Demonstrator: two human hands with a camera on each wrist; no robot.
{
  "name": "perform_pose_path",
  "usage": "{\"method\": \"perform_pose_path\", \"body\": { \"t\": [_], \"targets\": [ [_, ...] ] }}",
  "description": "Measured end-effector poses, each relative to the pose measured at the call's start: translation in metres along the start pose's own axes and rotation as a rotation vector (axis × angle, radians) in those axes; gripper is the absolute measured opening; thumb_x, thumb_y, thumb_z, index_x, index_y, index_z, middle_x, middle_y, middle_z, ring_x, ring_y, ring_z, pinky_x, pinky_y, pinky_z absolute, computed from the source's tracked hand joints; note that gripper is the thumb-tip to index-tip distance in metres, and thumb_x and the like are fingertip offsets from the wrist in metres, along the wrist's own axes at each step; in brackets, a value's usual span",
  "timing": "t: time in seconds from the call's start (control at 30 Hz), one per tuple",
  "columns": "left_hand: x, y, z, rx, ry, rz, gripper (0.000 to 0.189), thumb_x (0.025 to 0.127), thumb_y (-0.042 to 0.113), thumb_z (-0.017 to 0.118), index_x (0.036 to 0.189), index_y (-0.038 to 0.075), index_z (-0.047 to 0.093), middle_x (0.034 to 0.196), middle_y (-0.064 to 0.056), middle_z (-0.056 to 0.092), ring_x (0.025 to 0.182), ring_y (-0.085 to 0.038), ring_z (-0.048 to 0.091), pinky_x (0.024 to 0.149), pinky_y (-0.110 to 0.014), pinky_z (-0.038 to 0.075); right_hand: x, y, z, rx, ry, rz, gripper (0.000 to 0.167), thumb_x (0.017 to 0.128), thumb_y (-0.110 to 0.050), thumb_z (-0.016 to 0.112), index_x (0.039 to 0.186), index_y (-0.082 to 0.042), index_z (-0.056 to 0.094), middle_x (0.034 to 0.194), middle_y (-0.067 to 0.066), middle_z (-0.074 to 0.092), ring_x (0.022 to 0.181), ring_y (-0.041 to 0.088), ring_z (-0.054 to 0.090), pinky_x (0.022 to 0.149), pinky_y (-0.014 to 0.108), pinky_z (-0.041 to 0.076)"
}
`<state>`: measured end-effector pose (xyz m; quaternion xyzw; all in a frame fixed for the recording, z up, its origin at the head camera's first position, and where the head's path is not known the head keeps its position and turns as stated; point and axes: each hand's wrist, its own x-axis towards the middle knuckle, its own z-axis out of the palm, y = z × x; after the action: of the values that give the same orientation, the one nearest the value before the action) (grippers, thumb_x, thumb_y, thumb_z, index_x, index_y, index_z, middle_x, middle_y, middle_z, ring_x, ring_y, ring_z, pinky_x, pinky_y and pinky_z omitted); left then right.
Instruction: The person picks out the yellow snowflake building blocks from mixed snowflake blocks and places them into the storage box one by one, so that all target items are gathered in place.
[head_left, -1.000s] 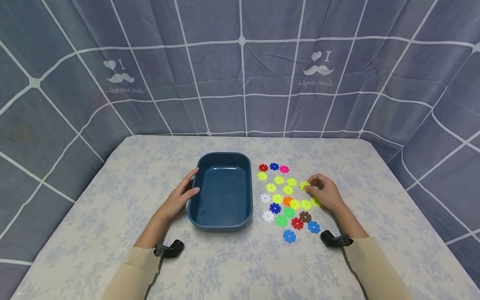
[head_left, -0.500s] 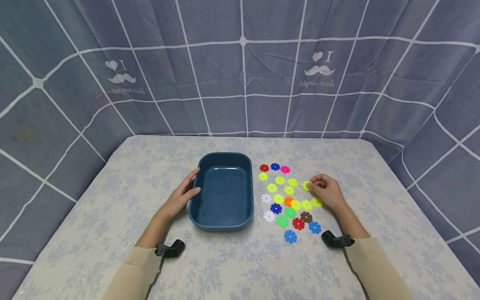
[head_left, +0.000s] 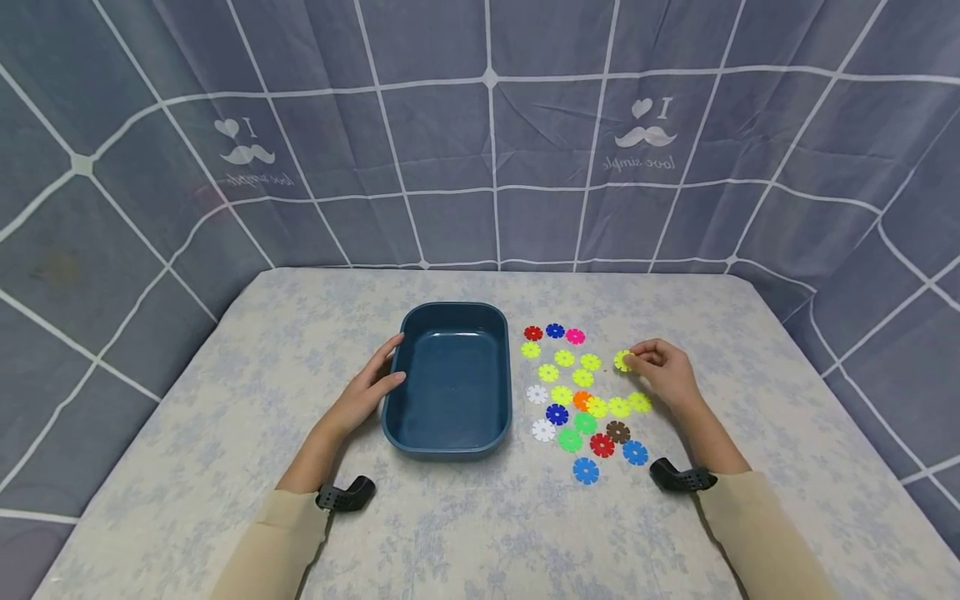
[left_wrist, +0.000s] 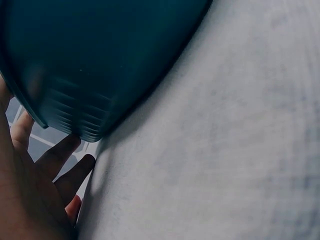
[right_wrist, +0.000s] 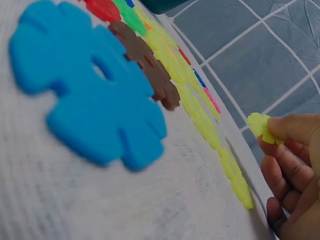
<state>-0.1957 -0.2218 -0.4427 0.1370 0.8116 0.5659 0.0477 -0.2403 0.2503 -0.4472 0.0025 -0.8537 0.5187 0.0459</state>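
My left hand rests at the left side of a dark teal plastic tub, thumb and index fingertip at its rim. In the left wrist view its other fingers lie spread and fairly straight along the tub's outer wall. Pinched between thumb and fingertips of my right hand is a yellow notched snowflake disc, raised above the table in the right wrist view. Left of and below that hand, several more snowflake discs lie flat, among them a brown one, a blue one and a yellow one.
The discs spread between the tub and my right hand, with an orange one partly under a yellow one. A pale floral cloth covers the table. Grey gridded curtains hang behind and at both sides.
My right hand has lifted the yellow snowflake disc from the table and moved slightly back and right. The left hand keeps its place on the tub; the whole head view has shifted a little.
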Motion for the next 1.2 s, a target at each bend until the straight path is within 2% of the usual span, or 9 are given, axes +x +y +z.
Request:
{"method": "perform_pose_path", "body": {
  "t": [0.13, 0.3, 0.57, 0.93, 1.2],
  "targets": [
    [0.001, 0.000, 0.000, -0.004, 0.000, 0.001, 0.061, 0.103, 0.019, 0.047, 0.158, 0.023, 0.019, 0.159, -0.019, 0.017, 0.144, -0.041, 0.021, 0.110, -0.061, 0.022, 0.002, -0.003, -0.003, 0.059, -0.019, 0.035, 0.031, 0.094, -0.021, 0.067, 0.108, 0.006, 0.059, 0.077, -0.011, 0.063, 0.075, 0.007, 0.056, 0.066, 0.021, 0.044],
    [0.000, 0.000, 0.000, -0.011, -0.006, 0.004, 0.062, 0.103, 0.020, 0.047, 0.158, 0.022, 0.018, 0.159, -0.020, 0.017, 0.143, -0.041, 0.021, 0.110, -0.062, 0.021, 0.005, -0.010, -0.007, 0.077, -0.053, 0.061, 0.034, 0.094, -0.025, 0.067, 0.110, 0.004, 0.058, 0.079, -0.013, 0.064, 0.082, 0.009, 0.060, 0.074, 0.021, 0.046],
    [0.000, 0.000, 0.000, -0.024, -0.013, 0.007, 0.061, 0.104, 0.020, 0.047, 0.158, 0.023, 0.018, 0.157, -0.023, 0.020, 0.142, -0.042, 0.024, 0.110, -0.062, 0.023, 0.008, -0.026, -0.009, 0.110, -0.079, 0.032, 0.038, 0.094, -0.028, 0.068, 0.111, 0.005, 0.057, 0.080, -0.015, 0.065, 0.086, 0.016, 0.063, 0.080, 0.027, 0.049],
    [0.001, 0.000, -0.001, -0.023, -0.013, 0.000, 0.062, 0.103, 0.020, 0.048, 0.158, 0.022, 0.019, 0.157, -0.024, 0.021, 0.142, -0.043, 0.024, 0.109, -0.063, 0.024, 0.014, -0.035, 0.010, 0.195, -0.112, 0.036, 0.032, 0.094, -0.025, 0.068, 0.108, 0.001, 0.058, 0.080, -0.014, 0.066, 0.089, 0.026, 0.060, 0.086, 0.036, 0.047],
    [0.000, 0.000, -0.002, -0.032, -0.017, 0.008, 0.061, 0.103, 0.021, 0.048, 0.158, 0.021, 0.019, 0.157, -0.024, 0.020, 0.142, -0.043, 0.023, 0.109, -0.063, 0.023, 0.018, -0.046, 0.023, 0.242, -0.135, 0.003, 0.026, 0.094, -0.017, 0.067, 0.106, 0.003, 0.058, 0.080, -0.009, 0.066, 0.087, 0.030, 0.059, 0.084, 0.038, 0.049]
  ]
}}
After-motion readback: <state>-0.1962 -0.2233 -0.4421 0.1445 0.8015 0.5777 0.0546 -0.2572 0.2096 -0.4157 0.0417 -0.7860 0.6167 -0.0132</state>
